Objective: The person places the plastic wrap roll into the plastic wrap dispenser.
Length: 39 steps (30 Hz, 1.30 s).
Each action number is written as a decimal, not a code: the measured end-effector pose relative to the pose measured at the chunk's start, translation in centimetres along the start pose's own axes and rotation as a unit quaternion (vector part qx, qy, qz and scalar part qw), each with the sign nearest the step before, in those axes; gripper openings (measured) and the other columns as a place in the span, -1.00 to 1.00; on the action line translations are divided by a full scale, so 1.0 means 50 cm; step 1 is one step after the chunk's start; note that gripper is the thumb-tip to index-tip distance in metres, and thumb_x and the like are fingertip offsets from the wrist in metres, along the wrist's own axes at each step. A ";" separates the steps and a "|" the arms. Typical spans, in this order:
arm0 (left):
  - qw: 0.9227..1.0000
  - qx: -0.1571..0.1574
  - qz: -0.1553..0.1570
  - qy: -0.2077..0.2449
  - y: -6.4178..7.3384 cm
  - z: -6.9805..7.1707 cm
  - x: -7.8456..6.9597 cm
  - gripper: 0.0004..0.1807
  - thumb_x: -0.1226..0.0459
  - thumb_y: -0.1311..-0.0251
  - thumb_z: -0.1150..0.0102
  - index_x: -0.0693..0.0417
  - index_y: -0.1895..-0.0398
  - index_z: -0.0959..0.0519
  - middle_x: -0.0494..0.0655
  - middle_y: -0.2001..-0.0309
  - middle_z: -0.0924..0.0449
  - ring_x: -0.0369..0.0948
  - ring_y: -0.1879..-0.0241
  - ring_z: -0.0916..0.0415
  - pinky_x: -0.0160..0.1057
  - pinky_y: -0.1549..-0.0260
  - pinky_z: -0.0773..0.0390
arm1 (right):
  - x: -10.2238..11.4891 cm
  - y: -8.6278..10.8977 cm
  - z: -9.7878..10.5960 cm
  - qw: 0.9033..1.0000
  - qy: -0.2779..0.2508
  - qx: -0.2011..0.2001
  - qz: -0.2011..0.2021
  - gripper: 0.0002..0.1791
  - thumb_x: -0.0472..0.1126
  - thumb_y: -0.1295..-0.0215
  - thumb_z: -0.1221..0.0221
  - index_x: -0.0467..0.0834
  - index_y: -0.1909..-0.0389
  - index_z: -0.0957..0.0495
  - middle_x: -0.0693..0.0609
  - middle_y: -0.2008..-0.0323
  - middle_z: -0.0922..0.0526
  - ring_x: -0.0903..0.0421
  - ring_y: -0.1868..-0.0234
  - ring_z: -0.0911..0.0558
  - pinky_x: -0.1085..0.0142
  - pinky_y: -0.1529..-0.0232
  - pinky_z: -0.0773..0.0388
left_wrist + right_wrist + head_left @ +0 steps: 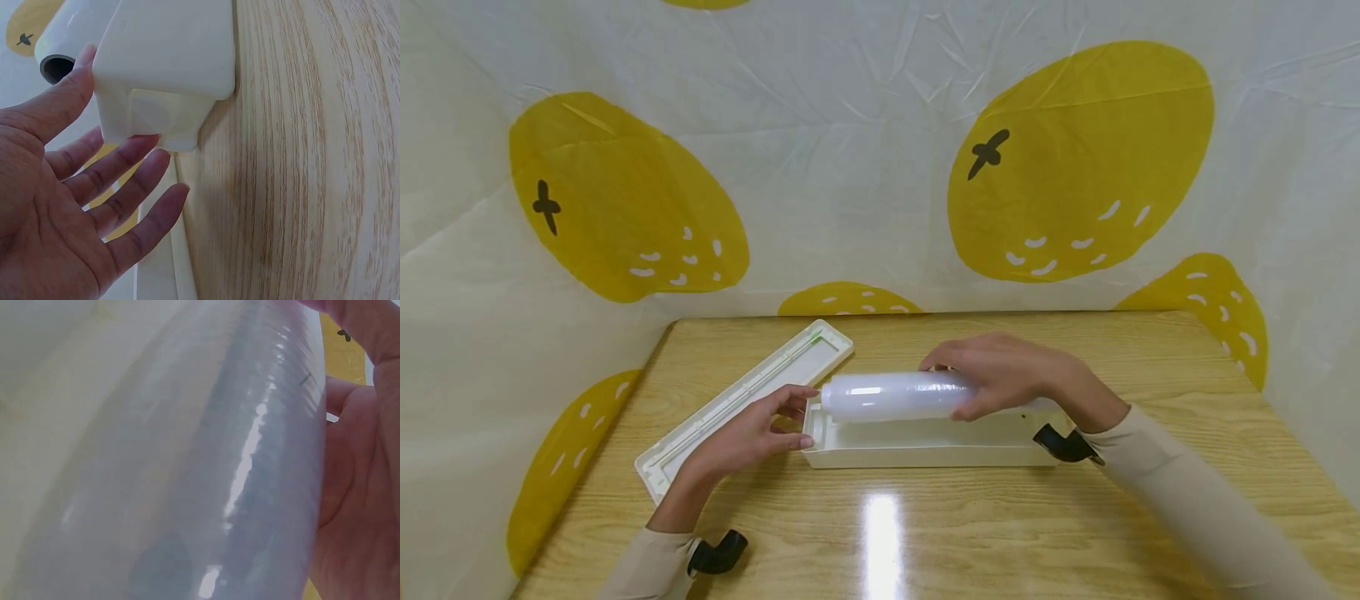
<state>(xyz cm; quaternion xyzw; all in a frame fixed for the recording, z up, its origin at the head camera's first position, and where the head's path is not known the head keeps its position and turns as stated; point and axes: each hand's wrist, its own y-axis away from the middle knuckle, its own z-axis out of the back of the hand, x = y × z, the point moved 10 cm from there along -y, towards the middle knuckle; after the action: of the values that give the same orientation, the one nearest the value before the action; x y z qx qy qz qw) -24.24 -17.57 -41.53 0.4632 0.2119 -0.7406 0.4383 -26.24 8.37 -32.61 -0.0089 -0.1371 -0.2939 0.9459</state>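
Observation:
My right hand (1003, 375) grips a roll of cling film (895, 395) from above, around its right part. The film lies lengthwise over a long, open white plastic box (925, 457), tilted slightly, with its left end above the box's rim. My left hand (745, 433) holds the box's left end between thumb and fingers. In the left wrist view, the left hand (81, 187) has its thumb at the rim, while the lower fingers spread beside the end wall. The roll's hollow core (56, 69) shows there. Glossy film (187, 456) fills most of the right wrist view.
A long white lid (741, 404) with a slide track and a small green piece lies diagonally behind the left hand. Everything stands on a wood-grain table (970, 533). A white sheet with yellow fruit prints (850, 192) hangs around its back and sides.

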 end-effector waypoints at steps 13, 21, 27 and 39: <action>1.000 -0.004 0.007 -0.005 -0.003 0.001 0.002 -0.28 0.13 -0.23 -0.42 0.08 -0.40 -0.34 0.05 -0.17 -0.52 0.05 -0.19 -0.48 -0.05 -0.04 -0.58 | 0.023 -0.026 -0.016 1.000 0.005 0.010 0.015 -0.29 0.14 -0.20 -0.35 0.01 -0.35 -0.44 0.18 -0.27 -0.53 0.19 -0.09 -0.59 0.12 -0.10 -0.53; 1.000 -0.003 0.005 -0.001 -0.003 0.002 0.002 -0.26 0.15 -0.23 -0.42 0.09 -0.42 -0.32 0.05 -0.17 -0.51 0.06 -0.17 -0.48 -0.12 0.02 -0.61 | 0.032 -0.038 -0.032 1.000 0.015 0.018 0.010 -0.29 0.16 -0.22 -0.34 0.02 -0.35 -0.44 0.18 -0.26 -0.54 0.20 -0.01 -0.59 0.14 -0.04 -0.55; 1.000 0.000 0.004 0.005 -0.003 0.001 0.001 -0.27 0.16 -0.24 -0.42 0.10 -0.42 -0.32 0.07 -0.18 -0.51 0.07 -0.17 -0.48 -0.13 0.00 -0.61 | 0.034 -0.037 -0.044 0.999 0.030 0.012 0.007 -0.29 0.17 -0.20 -0.35 0.02 -0.34 -0.44 0.18 -0.25 -0.54 0.23 0.12 -0.56 0.20 0.06 -0.56; 1.000 0.002 0.008 0.006 -0.003 -0.001 0.000 -0.28 0.16 -0.25 -0.41 0.08 -0.42 -0.32 0.07 -0.16 -0.51 0.04 -0.16 -0.47 -0.10 -0.03 -0.60 | 0.047 -0.030 -0.058 0.999 0.046 0.003 0.017 -0.27 0.16 -0.19 -0.39 -0.04 -0.33 -0.46 0.08 -0.20 -0.59 0.20 0.17 -0.56 0.21 0.15 -0.57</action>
<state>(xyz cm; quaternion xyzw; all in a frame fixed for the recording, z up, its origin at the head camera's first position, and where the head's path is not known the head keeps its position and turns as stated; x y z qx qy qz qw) -24.36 -17.45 -41.56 0.4701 0.2088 -0.7350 0.4419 -24.49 5.54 -34.88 0.0049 -0.0936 -0.2772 0.9562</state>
